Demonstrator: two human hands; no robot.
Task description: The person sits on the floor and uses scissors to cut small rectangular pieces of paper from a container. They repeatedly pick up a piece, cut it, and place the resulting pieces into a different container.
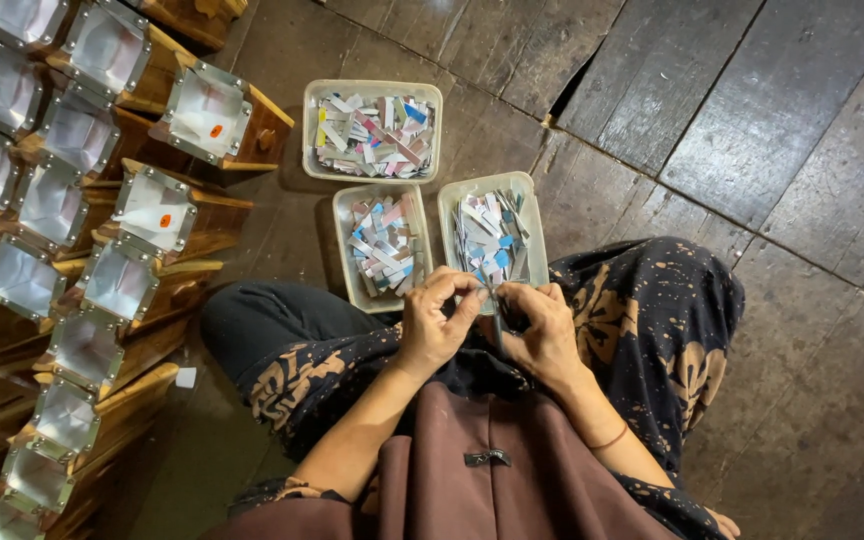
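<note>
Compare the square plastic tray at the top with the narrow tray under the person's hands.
The square clear plastic tray is wider and squarer; the narrow clear plastic tray is longer than wide. The square tray lies farther from the person, fully in view; the narrow tray's near end is hidden by the left hand and right hand. Both sit on the dark wooden floor holding small coloured strips.

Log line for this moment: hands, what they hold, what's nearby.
left hand: pinching small strip | right hand: pinching same strip | ahead: three plastic trays of strips | left side: wooden moulds | surface: plank floor
</note>
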